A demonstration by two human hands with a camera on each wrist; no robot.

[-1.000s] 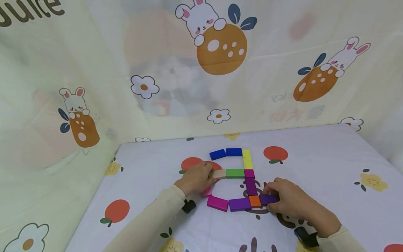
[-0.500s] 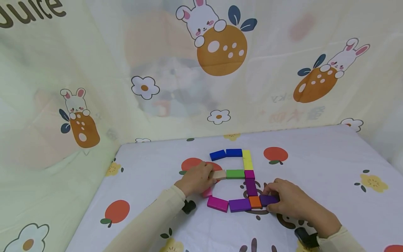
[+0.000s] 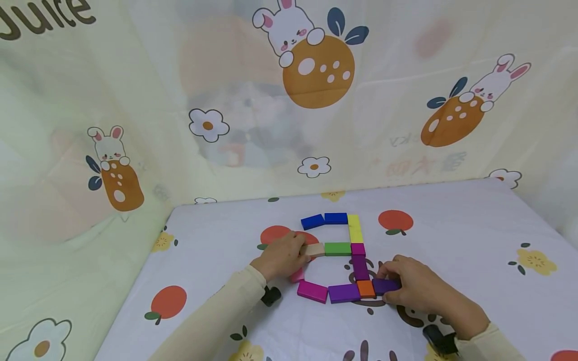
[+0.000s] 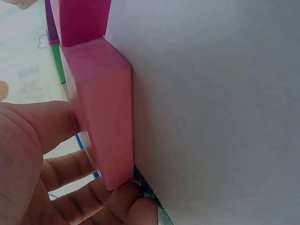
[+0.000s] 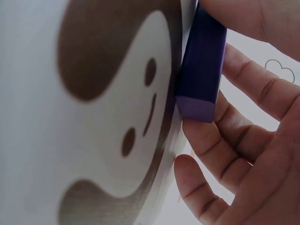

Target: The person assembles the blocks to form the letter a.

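Note:
Wooden blocks lie joined in an outline on the cloth. My left hand (image 3: 281, 254) holds a pink block (image 4: 108, 122) at the outline's left side, thumb on its side and fingers round its far end. A beige block (image 3: 314, 249) touches a green block (image 3: 337, 248) beside that hand; its left end is hidden. On the right, my right hand (image 3: 417, 285) pinches a dark purple block (image 5: 201, 65) between thumb and fingers. That block's left end meets an orange block (image 3: 366, 289). A magenta block (image 3: 312, 291) and a violet block (image 3: 344, 293) form the near side.
Two blue blocks (image 3: 336, 218) and a yellow block (image 3: 355, 228) make the far top of the outline. Below it, a small magenta block (image 3: 357, 248) and a plum block (image 3: 360, 267) continue down. A patterned cloth (image 3: 289, 135) hangs behind the table.

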